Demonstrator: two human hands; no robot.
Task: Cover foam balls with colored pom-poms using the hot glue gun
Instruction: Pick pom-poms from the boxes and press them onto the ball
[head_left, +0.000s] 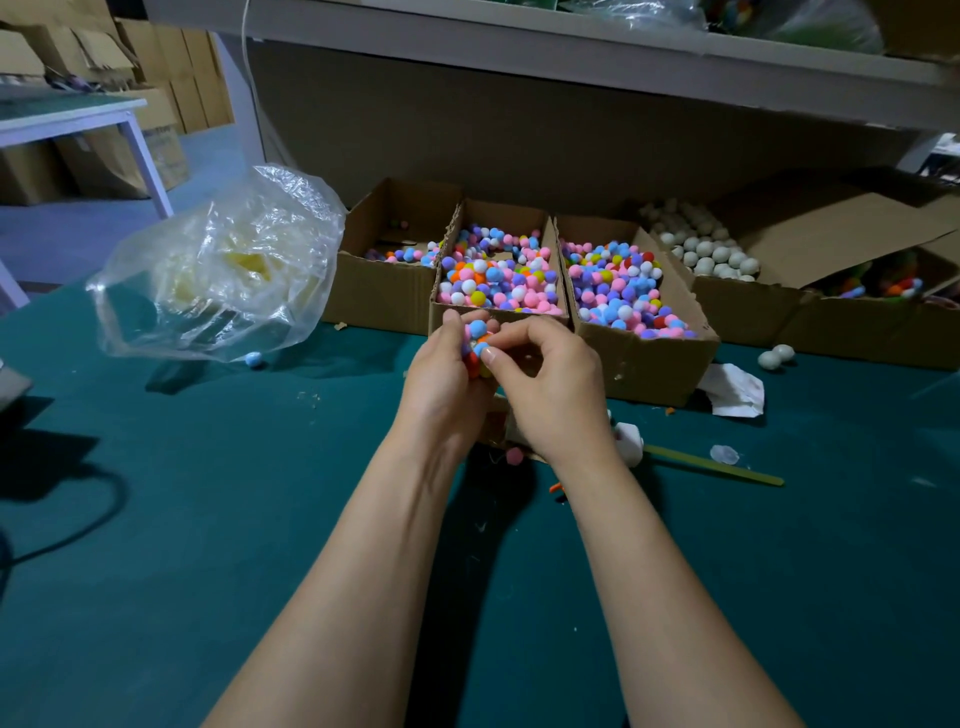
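Cupping the ball (474, 365) just before the middle box (437, 319), left hand (441, 374) grips it; right hand (556, 384) pinches a blue pom-pom (481, 347) on (best pressed firmly till the glue sets).

Three pom-pom boxes (496, 291) side by side on the table (208, 519), plastic bag (223, 265) left, foam-ball box (727, 280) right

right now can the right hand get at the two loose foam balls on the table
Likely yes. The foam balls lie in the open on the table, to the right of the right hand, past the box corner. That hand pinches at the pom-pom ball, so it must let go first.
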